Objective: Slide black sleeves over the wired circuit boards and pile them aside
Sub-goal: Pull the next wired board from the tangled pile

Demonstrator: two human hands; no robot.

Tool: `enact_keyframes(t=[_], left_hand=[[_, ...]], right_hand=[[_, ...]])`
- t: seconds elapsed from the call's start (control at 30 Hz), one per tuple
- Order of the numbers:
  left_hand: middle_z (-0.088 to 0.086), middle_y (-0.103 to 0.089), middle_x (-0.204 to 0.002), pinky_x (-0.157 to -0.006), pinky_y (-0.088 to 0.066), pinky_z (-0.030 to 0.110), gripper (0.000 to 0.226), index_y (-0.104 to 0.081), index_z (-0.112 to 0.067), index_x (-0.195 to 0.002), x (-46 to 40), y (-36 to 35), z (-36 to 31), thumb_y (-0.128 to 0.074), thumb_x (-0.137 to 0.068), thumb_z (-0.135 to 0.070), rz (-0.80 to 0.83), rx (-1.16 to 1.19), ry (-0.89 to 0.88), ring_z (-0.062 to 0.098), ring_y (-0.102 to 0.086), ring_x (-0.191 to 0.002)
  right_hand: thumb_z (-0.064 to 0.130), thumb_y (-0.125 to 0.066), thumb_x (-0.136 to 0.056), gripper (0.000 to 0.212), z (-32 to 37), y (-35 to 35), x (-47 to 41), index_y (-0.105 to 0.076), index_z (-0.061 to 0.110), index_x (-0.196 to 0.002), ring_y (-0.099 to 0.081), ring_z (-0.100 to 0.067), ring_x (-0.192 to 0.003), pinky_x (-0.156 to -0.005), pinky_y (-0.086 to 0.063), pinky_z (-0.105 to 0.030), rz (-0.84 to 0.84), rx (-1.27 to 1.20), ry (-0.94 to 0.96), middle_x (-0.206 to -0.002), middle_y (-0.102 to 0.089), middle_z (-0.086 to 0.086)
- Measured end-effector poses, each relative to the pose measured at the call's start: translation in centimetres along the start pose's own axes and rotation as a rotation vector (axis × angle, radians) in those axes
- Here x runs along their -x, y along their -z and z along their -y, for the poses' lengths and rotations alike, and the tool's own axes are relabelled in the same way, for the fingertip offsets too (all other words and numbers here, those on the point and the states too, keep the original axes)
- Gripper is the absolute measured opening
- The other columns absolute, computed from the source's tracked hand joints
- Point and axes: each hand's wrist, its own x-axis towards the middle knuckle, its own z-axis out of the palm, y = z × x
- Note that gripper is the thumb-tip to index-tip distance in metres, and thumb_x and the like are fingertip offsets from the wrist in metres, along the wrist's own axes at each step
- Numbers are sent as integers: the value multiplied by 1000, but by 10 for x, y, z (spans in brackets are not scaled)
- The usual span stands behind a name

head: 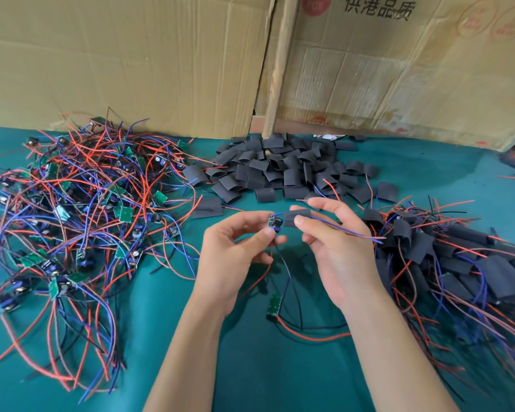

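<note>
My left hand [235, 248] pinches a small green circuit board [273, 222] above the middle of the table. My right hand [336, 242] pinches a black sleeve [296, 217] just right of the board, with the board's blue wire [351, 231] running through it and out to the right. The sleeve has not covered the board. A tangled heap of bare wired boards [81, 209] lies at the left. Loose black sleeves [283, 171] are heaped at the back centre. Sleeved boards [464, 263] are piled at the right.
A single bare board [274, 304] with red and black wires lies on the green table cloth [250, 367] between my forearms. One flat sleeve [207, 208] lies left of my hands. Cardboard sheets [131, 60] and a wooden post [281, 63] stand behind the table.
</note>
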Motion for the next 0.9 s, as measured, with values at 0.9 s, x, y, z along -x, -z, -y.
enact_keyframes(t=[0.9], left_hand=[[7,-67,-75,-51,-47,18,28,-64,-5,-105,-5,8,-1,-70,-80,6,135,226,186,19,-65,-68]], right_hand=[[1,-69,-77,27,-2,-4,4,-66,3,-104,-72,-26,-93,-75,-59,-32,258,-88,-72,-114,-74,-22]])
